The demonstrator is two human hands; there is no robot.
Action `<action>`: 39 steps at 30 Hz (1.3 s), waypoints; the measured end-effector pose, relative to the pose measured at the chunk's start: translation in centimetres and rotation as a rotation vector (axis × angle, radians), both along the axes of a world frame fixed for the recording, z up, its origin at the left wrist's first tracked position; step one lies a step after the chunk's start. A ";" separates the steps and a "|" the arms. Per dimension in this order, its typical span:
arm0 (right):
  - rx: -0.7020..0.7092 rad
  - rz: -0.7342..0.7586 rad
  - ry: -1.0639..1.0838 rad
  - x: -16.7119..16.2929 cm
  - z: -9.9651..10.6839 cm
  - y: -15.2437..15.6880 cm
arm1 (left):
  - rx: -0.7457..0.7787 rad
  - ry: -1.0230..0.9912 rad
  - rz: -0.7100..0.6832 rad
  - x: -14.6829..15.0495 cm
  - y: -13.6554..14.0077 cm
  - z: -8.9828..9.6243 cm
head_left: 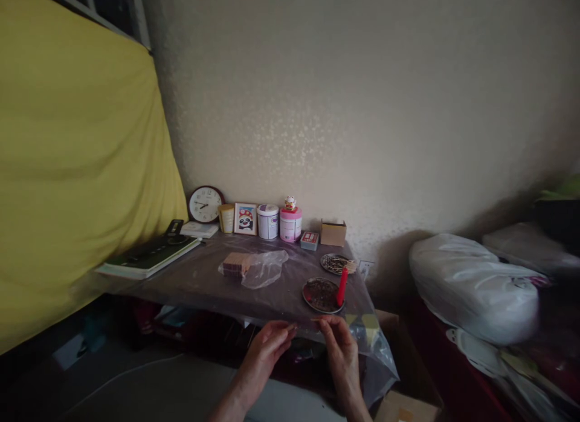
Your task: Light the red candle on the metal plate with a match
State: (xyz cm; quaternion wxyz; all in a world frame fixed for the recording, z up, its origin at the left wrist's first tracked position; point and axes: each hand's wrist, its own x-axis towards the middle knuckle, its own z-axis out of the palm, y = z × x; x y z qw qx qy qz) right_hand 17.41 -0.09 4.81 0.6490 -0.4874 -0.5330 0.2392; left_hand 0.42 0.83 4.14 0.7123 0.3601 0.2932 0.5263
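Observation:
My left hand is raised in front of the table's near edge, thumb and fingers pressed together in a pinch. A short gap to the right, my right hand pinches in the same way, its fingertips turned toward the left ones. Whatever lies in either pinch is too small to make out. Just beyond the right hand sits a round plate with a dark brown content. A red candle-like stick stands at its right side, slightly tilted. Behind it, a second plate holds thin pale sticks.
A plastic sheet covers the table. Brown blocks lie beside a clear plastic bag. Along the wall stand a clock, a picture frame, two tubs and a cardboard box. White bags are at right.

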 end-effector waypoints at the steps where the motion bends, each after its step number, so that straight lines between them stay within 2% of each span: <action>1: 0.012 -0.007 -0.010 -0.3 0.3 -0.3 | 0.003 -0.002 0.004 0.1 -0.1 0.2; 4: 0.053 -0.025 -0.103 -1.0 0.2 -1.2 | 0.024 -0.025 -0.006 0.6 -0.4 0.6; 11: 0.204 -0.114 -0.403 -0.9 -1.7 -1.2 | 0.067 -0.061 -0.010 1.4 -1.0 0.6; 19: 0.329 -0.175 -0.435 -0.6 0.9 -3.3 | -0.002 -0.022 0.037 1.8 -0.3 -0.2; 23: 0.314 -0.111 -0.600 0.2 -1.0 -2.0 | 0.023 -0.075 0.013 2.0 -0.8 0.7; 26: 0.229 -0.258 -0.561 1.5 -2.7 -0.2 | 0.030 -0.083 -0.014 1.9 -1.3 1.0; 28: 0.151 -0.288 -0.495 2.1 -3.1 0.4 | 0.028 -0.067 -0.014 1.8 -1.3 0.7; 30: 0.110 -0.269 -0.426 2.3 -2.9 0.4 | 0.022 -0.051 -0.005 1.7 -1.2 0.2; 33: 0.124 -0.222 -0.326 1.6 -2.4 -0.3 | 0.012 -0.036 0.015 1.7 -1.0 -0.4; 39: 0.127 -0.119 -0.237 -0.3 -1.7 -1.3 | 0.036 -0.049 -0.008 1.8 -1.3 -0.1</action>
